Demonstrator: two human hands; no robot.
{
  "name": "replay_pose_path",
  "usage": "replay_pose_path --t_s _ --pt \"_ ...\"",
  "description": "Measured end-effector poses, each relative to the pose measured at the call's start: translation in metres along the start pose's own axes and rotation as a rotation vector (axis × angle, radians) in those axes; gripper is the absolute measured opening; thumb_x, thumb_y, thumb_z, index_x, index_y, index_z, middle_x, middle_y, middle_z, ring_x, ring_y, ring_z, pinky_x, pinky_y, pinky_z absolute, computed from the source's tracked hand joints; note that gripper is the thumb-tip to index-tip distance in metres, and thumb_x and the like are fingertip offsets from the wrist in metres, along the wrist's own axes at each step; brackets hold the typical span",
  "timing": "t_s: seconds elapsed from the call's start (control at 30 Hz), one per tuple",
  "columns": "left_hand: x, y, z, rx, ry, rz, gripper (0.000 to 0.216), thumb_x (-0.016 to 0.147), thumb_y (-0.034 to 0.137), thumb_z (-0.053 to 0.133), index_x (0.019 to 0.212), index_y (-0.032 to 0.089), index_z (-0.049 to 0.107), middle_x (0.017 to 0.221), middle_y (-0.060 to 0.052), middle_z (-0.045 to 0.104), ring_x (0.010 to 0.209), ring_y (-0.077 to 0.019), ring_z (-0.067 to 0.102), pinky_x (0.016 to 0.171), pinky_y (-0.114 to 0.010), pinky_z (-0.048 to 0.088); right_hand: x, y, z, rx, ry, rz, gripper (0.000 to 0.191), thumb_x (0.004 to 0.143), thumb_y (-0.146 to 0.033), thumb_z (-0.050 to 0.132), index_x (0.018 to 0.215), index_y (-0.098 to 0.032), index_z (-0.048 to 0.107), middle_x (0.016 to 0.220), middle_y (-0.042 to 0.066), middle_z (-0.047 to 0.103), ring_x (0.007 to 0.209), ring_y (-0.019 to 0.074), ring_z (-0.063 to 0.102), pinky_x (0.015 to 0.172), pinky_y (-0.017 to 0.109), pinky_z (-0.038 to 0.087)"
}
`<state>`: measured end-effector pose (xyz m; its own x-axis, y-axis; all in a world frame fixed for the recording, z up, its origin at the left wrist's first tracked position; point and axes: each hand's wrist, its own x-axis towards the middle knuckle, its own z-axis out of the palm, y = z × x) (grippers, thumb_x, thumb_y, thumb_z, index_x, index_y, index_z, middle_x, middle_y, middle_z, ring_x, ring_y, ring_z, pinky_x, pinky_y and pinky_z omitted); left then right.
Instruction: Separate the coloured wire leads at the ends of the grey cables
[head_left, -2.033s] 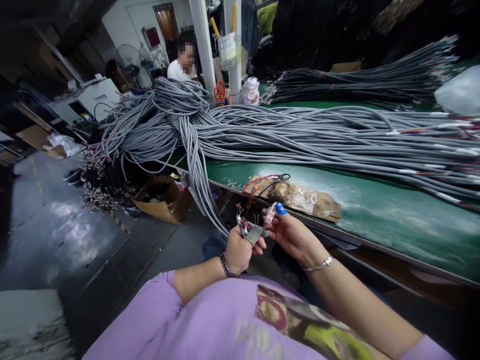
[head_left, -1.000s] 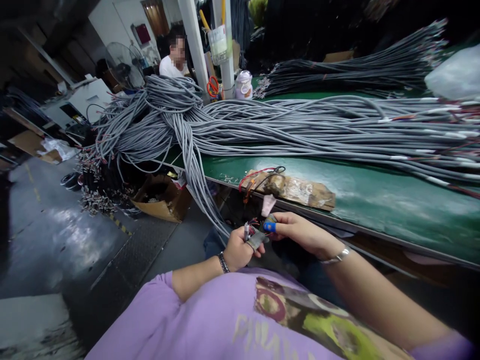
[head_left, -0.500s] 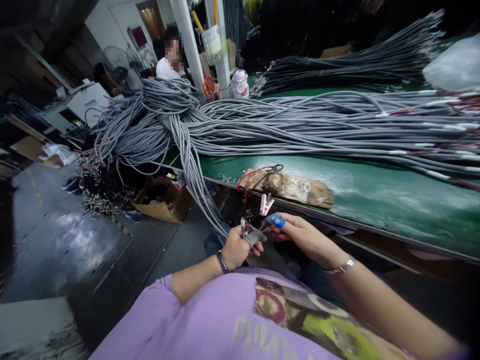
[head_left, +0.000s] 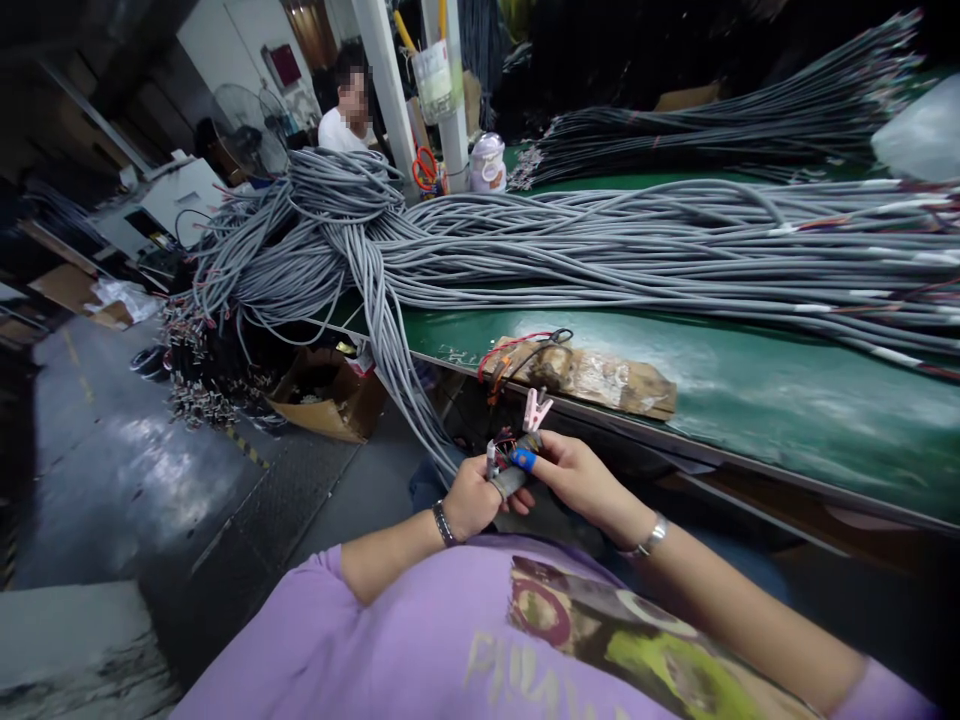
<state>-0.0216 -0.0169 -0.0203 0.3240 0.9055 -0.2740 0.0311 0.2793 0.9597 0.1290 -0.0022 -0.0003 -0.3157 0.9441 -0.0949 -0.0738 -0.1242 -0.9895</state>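
In front of my waist, my left hand (head_left: 474,494) is closed around the end of a grey cable; a grey covering shows at its thumb. Thin dark and reddish wires (head_left: 504,450) stick up between my two hands. My right hand (head_left: 574,478), with blue tape (head_left: 523,459) on its thumb, pinches at these wires close to the left thumb. Its fingertips nearly meet the left hand, and what exactly they hold is partly hidden. Just above stands a pink clip (head_left: 536,410) at the bench edge. From the bench a bundle of grey cables (head_left: 401,370) hangs down toward my left hand.
A worn wooden board (head_left: 611,382) with red and black leads lies on the green bench (head_left: 757,370). Long grey cables (head_left: 570,240) stretch behind it. Below left sits a cardboard box (head_left: 326,405). Farther back are a person (head_left: 345,115), a fan (head_left: 244,125) and orange-handled scissors (head_left: 425,168).
My right hand has moved left and slightly down, bringing its thumb close to the left hand and the wires. My left hand stays almost in place. The view has shifted slightly.
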Motion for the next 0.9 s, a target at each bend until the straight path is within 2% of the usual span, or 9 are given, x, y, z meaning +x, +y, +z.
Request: replay_pose_path --t_s 0.17,0.23,0.37,0.5,0.67,0.9 --pt "0.002 -0.006 0.002 -0.094 0.134 0.033 0.05 0.073 0.064 0.061 0.07 0.013 0.059 0.059 -0.007 0.066 0.048 -0.013 0.06 0.044 -0.021 0.035 0.005 0.002 0.007 0.062 0.077 0.014 0.037 0.071 -0.052 0.074 0.069 -0.021 0.053 0.052 -0.002 0.056 0.047 0.0124 0.051 0.049 0.027 0.041" --pt "0.004 -0.008 0.003 -0.126 0.164 0.025 0.05 0.073 0.064 0.061 0.071 0.013 0.059 0.059 -0.007 0.066 0.047 -0.0129 0.06 0.043 -0.02 0.034 0.005 0.002 0.011 0.103 0.069 0.028 0.038 0.071 -0.052 0.074 0.069 -0.021 0.052 0.051 -0.003 0.054 0.045 0.0126 0.051 0.048 0.027 0.041" --pt "0.006 -0.01 0.005 -0.167 0.18 0.018 0.049 0.072 0.062 0.063 0.072 0.013 0.059 0.058 -0.006 0.066 0.046 -0.013 0.06 0.042 -0.02 0.033 0.004 0.0 0.016 0.196 0.01 0.046 0.036 0.076 -0.052 0.07 0.073 -0.022 0.049 0.046 -0.005 0.05 0.041 0.0134 0.05 0.046 0.028 0.04" --pt "0.007 -0.012 0.005 -0.2 0.209 0.041 0.048 0.074 0.061 0.063 0.072 0.013 0.059 0.058 -0.005 0.065 0.044 -0.0118 0.058 0.04 -0.02 0.031 0.003 -0.003 0.015 0.223 -0.006 0.037 0.035 0.078 -0.052 0.068 0.073 -0.023 0.05 0.048 -0.004 0.053 0.044 0.0143 0.053 0.048 0.029 0.041" --pt "0.006 -0.009 0.004 -0.212 0.23 0.058 0.048 0.073 0.06 0.064 0.069 0.013 0.06 0.056 -0.005 0.064 0.043 -0.0106 0.056 0.039 -0.019 0.031 0.002 -0.007 0.012 0.193 0.034 0.037 0.035 0.067 -0.047 0.079 0.068 -0.022 0.055 0.053 -0.002 0.057 0.048 0.0142 0.053 0.051 0.03 0.043" --pt "0.005 -0.006 0.005 -0.205 0.248 0.079 0.047 0.073 0.059 0.065 0.067 0.013 0.06 0.055 -0.004 0.063 0.043 -0.0104 0.056 0.039 -0.019 0.031 -0.001 -0.002 0.012 0.166 0.147 0.029 0.032 0.065 -0.043 0.08 0.064 -0.021 0.057 0.055 -0.001 0.056 0.051 0.0135 0.049 0.053 0.03 0.042"
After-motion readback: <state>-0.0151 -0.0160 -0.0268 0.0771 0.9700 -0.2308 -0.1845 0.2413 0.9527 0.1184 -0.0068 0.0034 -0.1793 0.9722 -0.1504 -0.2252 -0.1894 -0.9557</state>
